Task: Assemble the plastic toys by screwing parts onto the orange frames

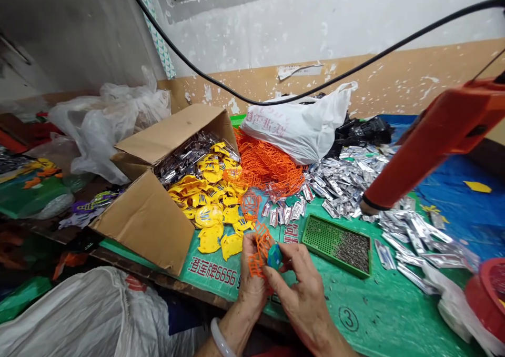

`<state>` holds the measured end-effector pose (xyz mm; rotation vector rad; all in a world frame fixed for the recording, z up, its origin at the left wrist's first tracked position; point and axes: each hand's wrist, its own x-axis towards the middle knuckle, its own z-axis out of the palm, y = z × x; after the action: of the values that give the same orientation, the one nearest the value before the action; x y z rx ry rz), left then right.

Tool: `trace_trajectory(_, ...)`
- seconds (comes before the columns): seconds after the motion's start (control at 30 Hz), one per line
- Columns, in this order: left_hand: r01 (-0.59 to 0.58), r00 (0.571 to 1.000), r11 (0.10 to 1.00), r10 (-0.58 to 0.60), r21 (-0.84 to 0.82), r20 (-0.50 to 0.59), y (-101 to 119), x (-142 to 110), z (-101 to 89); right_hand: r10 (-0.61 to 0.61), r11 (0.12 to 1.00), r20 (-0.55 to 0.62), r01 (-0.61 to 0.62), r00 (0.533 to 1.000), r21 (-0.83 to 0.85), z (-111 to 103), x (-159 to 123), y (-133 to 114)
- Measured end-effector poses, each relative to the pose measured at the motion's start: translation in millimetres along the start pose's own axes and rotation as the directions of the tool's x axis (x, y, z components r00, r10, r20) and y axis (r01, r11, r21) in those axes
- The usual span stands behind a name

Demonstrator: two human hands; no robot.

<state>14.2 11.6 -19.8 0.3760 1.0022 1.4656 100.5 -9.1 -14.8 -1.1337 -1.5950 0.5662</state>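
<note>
My left hand (251, 273) is closed around an orange plastic lattice piece (258, 251), held above the table's front edge. Pinched in my right hand (302, 283) is a small blue-green plastic part (273, 256), which meets the lattice's right side; whether the two are joined I cannot tell. Beyond my hands lie yellow plastic pieces (211, 215) with dark stripes and a heap of orange lattice pieces (268, 162). A green tray (315, 236) with small dark metal bits in its right half stands just right of my right hand.
An open cardboard box (150, 220) spills parts at the left. Silvery pieces (347, 175) spread across the right side. A red-orange tool arm (422, 141) slants over them, near a red bowl (487, 288). A white plastic bag (292, 128) rests at the back; a black cable (221, 86) hangs above.
</note>
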Motion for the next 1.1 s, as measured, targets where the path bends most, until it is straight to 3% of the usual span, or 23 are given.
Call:
trace_trajectory(0.13,-0.046,0.998,0.999,0.046,0.016,0.043,-1.2,0.2,-2.6,-0.015,1.000,-0.020,0.015,1.000,-0.028,-1.2,3.2,2.4)
trace_trajectory(0.23,0.063,0.996,0.997,-0.060,-0.039,0.067,4.9,3.0,-3.7,-0.052,0.996,-0.062,0.047,0.997,-0.080,-5.5,6.0,7.7)
trace_trajectory(0.33,0.246,0.958,0.961,-0.221,-0.129,0.181,15.0,5.4,-7.3,-0.115,0.987,-0.045,0.109,0.992,-0.121,-10.6,6.0,15.6)
trace_trajectory(0.43,0.228,0.933,0.974,-0.218,0.000,0.287,23.4,7.1,-10.1,-0.167,0.976,0.055,0.173,0.984,-0.133,-15.0,4.0,20.4)
trace_trajectory(0.5,0.193,0.944,0.980,-0.198,0.048,0.265,25.7,7.8,-10.0,-0.181,0.973,0.077,0.190,0.980,-0.130,-18.5,3.1,21.1)
trace_trajectory(0.63,0.203,0.969,0.978,-0.196,-0.036,0.149,23.0,6.0,-8.6,-0.146,0.980,0.023,0.148,0.989,-0.132,-27.8,4.5,20.7)
trace_trajectory(0.93,0.175,0.971,0.984,-0.168,-0.030,0.170,14.8,-2.1,-1.6,-0.134,0.939,0.111,0.162,0.985,-0.305,-27.5,8.7,7.5)
trace_trajectory(1.1,0.174,0.966,0.984,-0.164,-0.030,0.200,14.5,-3.2,-1.8,-0.135,0.932,0.139,0.173,0.981,-0.319,-25.9,10.2,7.0)
